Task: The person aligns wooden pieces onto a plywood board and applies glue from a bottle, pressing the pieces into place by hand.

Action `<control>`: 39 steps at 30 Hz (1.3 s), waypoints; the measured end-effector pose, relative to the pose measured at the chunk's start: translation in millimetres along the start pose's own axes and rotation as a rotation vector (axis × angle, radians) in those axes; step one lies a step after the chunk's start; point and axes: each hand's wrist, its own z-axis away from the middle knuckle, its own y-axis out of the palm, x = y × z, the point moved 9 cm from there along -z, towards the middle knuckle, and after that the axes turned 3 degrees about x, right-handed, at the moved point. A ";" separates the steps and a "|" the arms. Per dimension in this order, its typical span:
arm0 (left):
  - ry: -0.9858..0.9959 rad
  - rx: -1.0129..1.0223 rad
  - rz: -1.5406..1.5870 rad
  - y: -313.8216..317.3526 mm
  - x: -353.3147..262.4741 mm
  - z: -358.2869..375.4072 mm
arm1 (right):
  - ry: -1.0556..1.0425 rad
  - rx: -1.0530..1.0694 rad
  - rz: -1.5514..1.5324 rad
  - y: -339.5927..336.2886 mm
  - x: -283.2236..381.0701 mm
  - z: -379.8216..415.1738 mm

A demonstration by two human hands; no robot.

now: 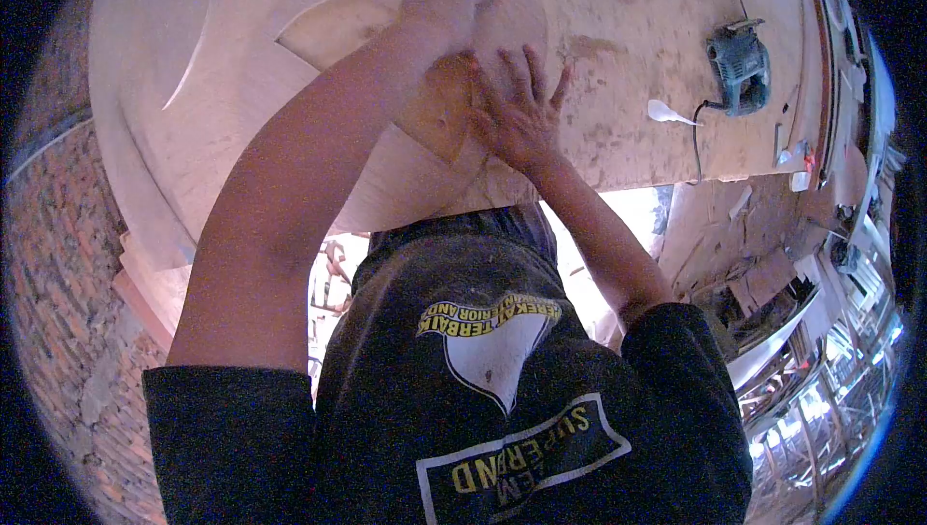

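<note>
My left hand [449,3] reaches to the far side of a thin plywood piece [425,114]. Its fingers are curled together and a little blurred; what they hold, if anything, cannot be made out. My right hand [521,114] lies with fingers spread on the right part of the plywood, nearer my body. Under both hands the plywood pieces overlap, and one shows a curved, pointed cut edge. My left forearm covers part of them.
A jigsaw [740,71] rests on the worktop [618,129] at right, its cord running over the near edge. A white pointed scrap [668,113] lies beside it. Offcuts and clutter fill the lower right; a brick wall [68,283] stands at left.
</note>
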 end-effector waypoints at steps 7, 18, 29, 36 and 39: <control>-0.083 0.090 -0.055 -4.8 -4.8 5.9 | 0.005 0.002 -0.001 -8.2 -5.0 8.8; -0.030 0.083 0.019 9.5 1.1 -2.8 | 0.070 -0.063 -0.011 -6.5 -16.0 37.8; -0.094 0.193 -0.027 -27.2 -12.7 17.3 | 0.148 -0.062 0.023 -7.1 -29.2 31.4; -0.027 0.129 -0.058 -12.0 -5.2 7.7 | 0.024 -0.013 -0.043 -1.9 -3.1 20.3; -0.164 0.259 0.095 -39.8 -12.9 26.4 | 0.013 -0.030 -0.072 -4.5 -5.6 18.6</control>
